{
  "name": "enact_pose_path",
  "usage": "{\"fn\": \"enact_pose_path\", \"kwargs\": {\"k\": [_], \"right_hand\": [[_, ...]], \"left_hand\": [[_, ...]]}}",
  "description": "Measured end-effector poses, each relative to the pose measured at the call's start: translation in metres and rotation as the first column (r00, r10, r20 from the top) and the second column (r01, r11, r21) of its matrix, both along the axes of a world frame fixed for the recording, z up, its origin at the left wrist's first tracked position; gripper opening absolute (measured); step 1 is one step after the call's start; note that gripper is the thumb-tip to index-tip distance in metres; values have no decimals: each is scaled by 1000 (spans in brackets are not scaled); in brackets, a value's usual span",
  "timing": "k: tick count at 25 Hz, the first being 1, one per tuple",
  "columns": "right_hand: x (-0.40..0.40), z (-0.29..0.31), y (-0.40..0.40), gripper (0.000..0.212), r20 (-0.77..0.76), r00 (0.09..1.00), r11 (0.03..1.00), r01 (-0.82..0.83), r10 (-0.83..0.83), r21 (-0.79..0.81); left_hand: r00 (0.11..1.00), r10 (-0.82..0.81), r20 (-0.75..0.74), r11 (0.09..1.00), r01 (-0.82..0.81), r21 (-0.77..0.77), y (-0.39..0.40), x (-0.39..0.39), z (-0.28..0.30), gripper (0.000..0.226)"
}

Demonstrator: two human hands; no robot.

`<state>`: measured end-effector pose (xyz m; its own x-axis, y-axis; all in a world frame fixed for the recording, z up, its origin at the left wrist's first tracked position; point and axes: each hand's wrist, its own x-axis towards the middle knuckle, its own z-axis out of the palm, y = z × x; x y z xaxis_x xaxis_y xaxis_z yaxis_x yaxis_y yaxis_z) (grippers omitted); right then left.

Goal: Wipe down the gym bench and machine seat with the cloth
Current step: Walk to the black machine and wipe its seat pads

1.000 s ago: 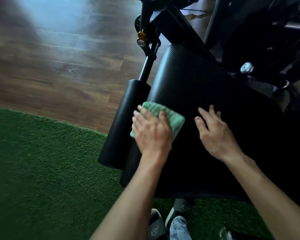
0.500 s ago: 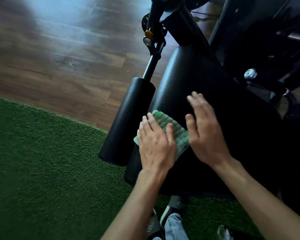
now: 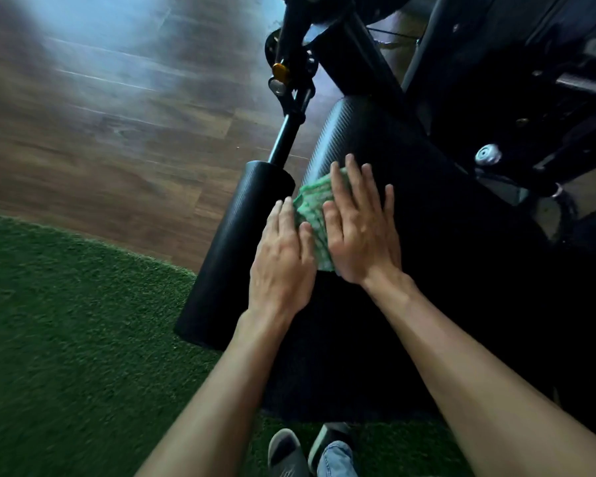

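Observation:
A green cloth (image 3: 309,210) lies on the left part of the black textured bench pad (image 3: 455,256). My left hand (image 3: 283,263) rests flat with its fingertips on the cloth's left edge. My right hand (image 3: 358,232) presses palm-down over the right half of the cloth, fingers spread and pointing away from me. Most of the cloth is hidden under the two hands. The pad slopes away to the upper right, toward the dark machine frame.
A black foam roller (image 3: 234,253) on a metal post (image 3: 286,132) with a gold knob (image 3: 279,68) stands just left of the pad. Green turf (image 3: 66,339) covers the near floor, wood flooring (image 3: 117,132) lies beyond. My shoes (image 3: 286,452) show below the pad.
My right hand has moved left from the bare pad onto the cloth. My left hand has slid toward the cloth's left edge, uncovering part of it.

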<state>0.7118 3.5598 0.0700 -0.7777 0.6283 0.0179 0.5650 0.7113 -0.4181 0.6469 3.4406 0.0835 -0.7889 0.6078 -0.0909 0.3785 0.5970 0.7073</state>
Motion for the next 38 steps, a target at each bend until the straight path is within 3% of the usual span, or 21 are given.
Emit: {"fn": "enact_pose_path", "kwargs": {"k": [3, 4, 8, 12, 18, 21, 24, 28, 32, 35, 38], "right_hand": [[-9, 4, 24, 64, 38, 963, 958, 268, -266, -97], [-7, 5, 29, 66, 21, 967, 962, 256, -255, -93], [-2, 1, 40, 61, -65, 993, 995, -98, 97, -14], [-12, -8, 78, 60, -78, 980, 983, 178, -181, -46], [11, -21, 102, 61, -16, 909, 906, 413, -416, -86], [36, -29, 110, 61, 22, 840, 829, 540, -543, -143], [54, -27, 91, 63, 100, 740, 715, 670, -666, -199], [26, -14, 51, 68, 133, 770, 757, 638, -624, -141], [29, -14, 69, 65, 99, 814, 798, 581, -573, -160], [42, -23, 75, 63, 106, 771, 749, 636, -628, -186], [62, -27, 66, 62, 182, 634, 600, 772, -752, -209]], "left_hand": [[988, -148, -35, 986, 145, -77, 41, -15, 9, 58], [979, -198, -49, 977, 193, -95, 52, -22, 11, 57], [961, -275, -8, 961, 275, -20, 91, -59, 13, 53], [945, -324, -51, 946, 323, -35, 137, -77, 16, 53], [828, -527, -191, 842, 477, -253, 196, -90, 10, 56], [759, -574, -308, 812, 477, -337, 206, -89, 0, 59], [743, -580, -334, 810, 483, -334, 207, -87, -4, 59], [639, -669, -379, 743, 558, -371, 210, -90, -6, 57], [596, -698, -397, 716, 577, -393, 213, -93, -6, 57], [491, -786, -376, 618, 625, -476, 226, -72, -4, 59], [277, -916, -292, 399, 718, -570, 236, -35, -9, 63]]}}
